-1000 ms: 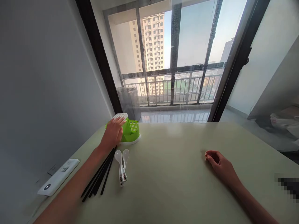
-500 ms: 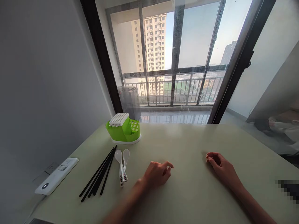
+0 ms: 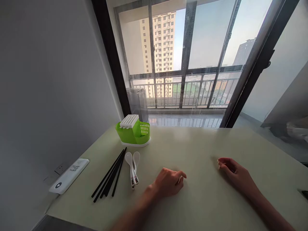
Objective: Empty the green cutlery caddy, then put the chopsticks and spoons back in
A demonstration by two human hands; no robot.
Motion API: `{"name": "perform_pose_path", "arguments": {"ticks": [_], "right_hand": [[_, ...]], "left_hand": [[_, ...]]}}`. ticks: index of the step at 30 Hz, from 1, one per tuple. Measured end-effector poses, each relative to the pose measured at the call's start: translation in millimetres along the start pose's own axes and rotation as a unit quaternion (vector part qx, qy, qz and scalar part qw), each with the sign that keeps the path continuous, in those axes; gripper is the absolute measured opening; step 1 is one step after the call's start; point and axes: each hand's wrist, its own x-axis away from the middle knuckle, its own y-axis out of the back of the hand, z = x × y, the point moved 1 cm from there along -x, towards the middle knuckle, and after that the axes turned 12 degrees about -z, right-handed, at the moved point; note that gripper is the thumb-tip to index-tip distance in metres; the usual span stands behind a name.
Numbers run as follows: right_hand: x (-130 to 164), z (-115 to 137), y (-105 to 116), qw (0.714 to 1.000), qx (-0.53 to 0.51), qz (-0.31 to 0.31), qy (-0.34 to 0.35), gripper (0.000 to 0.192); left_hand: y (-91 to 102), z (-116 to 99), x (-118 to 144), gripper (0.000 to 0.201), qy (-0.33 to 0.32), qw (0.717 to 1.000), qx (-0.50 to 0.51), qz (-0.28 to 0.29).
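My left hand [image 3: 169, 182] rests on the pale table, loosely curled with the forefinger reaching out to the right, and nothing shows in it. Nearest to it lie two white spoons [image 3: 132, 168], side by side with handles crossing. Left of them is a loose bundle of black chopsticks [image 3: 111, 176]. Well off to the right, my right hand [image 3: 234, 173] lies on its side with fingers relaxed and bent. A gap shows between its thumb and fingers, and I see no object there. Behind the spoons stands a green cutlery holder [image 3: 131, 136] with a white slotted top.
A white power strip [image 3: 69, 176] with a cable lies along the table's left edge by the wall. The table [image 3: 192, 147] ends at a glass door, with a balcony beyond. A dark object [image 3: 305, 193] sits at the far right, cut off by the frame.
The view has turned slightly left, so everything appears shifted to the right. Both hands keep about the same pose and place on the table.
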Motion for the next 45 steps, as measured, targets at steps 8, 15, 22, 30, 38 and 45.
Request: {"name": "perform_pose_path", "arguments": {"ticks": [8,15,22,30,38,45], "right_hand": [[0,-3,-1,1.000,-0.019,-0.003,0.003,0.038],[-1,-5,-1,1.000,-0.003,-0.002,0.000,0.039],[0,-2,-1,1.000,-0.014,0.000,0.001,0.040],[-1,-8,-2,1.000,0.004,0.005,0.005,0.040],[-2,-8,-3,1.000,0.010,0.005,0.005,0.040],[-3,-10,-4,1.000,0.008,0.003,0.005,0.042]], "left_hand": [[2.0,-1,0,0.025,-0.002,1.000,0.001,0.004],[2.1,-1,0,0.026,-0.001,1.000,0.000,0.009],[0.8,0,1,0.025,0.000,1.000,0.002,0.009],[-0.1,1,1,0.026,-0.001,1.000,-0.001,0.010],[-0.7,1,1,0.026,0.003,1.000,-0.004,0.009],[0.3,1,1,0.026,0.003,1.000,-0.002,0.013]]}}
